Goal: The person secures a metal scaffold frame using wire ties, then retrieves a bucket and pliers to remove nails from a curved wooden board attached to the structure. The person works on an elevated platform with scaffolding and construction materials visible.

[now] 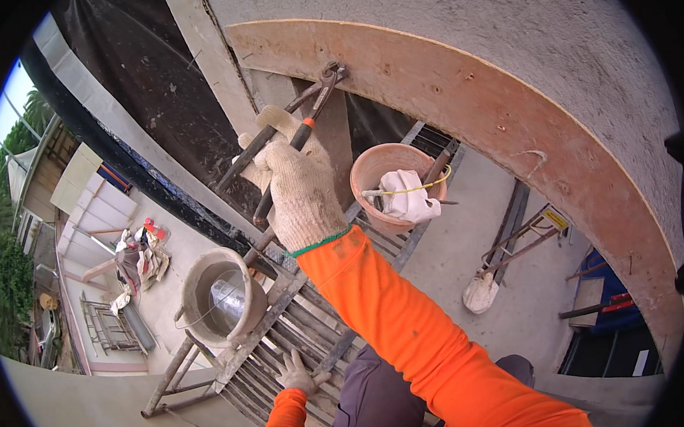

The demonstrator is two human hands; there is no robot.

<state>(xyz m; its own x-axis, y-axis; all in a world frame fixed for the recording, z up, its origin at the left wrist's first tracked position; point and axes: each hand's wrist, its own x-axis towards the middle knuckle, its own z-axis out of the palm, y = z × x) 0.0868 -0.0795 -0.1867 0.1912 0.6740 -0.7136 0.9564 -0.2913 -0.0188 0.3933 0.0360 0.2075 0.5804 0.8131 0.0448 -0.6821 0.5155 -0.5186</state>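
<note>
My right hand [302,185], in a knitted off-white glove with a green cuff, is closed around a pair of long-handled pincers [322,105]. One dark handle has an orange band; the two handles stand apart. The pincers' head lies against the curved plywood board [458,64] near its lower left edge. Whether the jaws bite on a nail there, I cannot tell. My left hand [295,373], also gloved, rests with fingers spread on the slatted metal platform [294,324]. An orange sleeve covers each arm.
A grey bucket [257,299] stands on the platform's left end. Beyond the platform's right side, a pinkish bucket [359,174] holds a white bag and tools. A small metal stand [521,239] and a red-handled tool [617,304] lie lower right. Cloths [143,259] are heaped far left.
</note>
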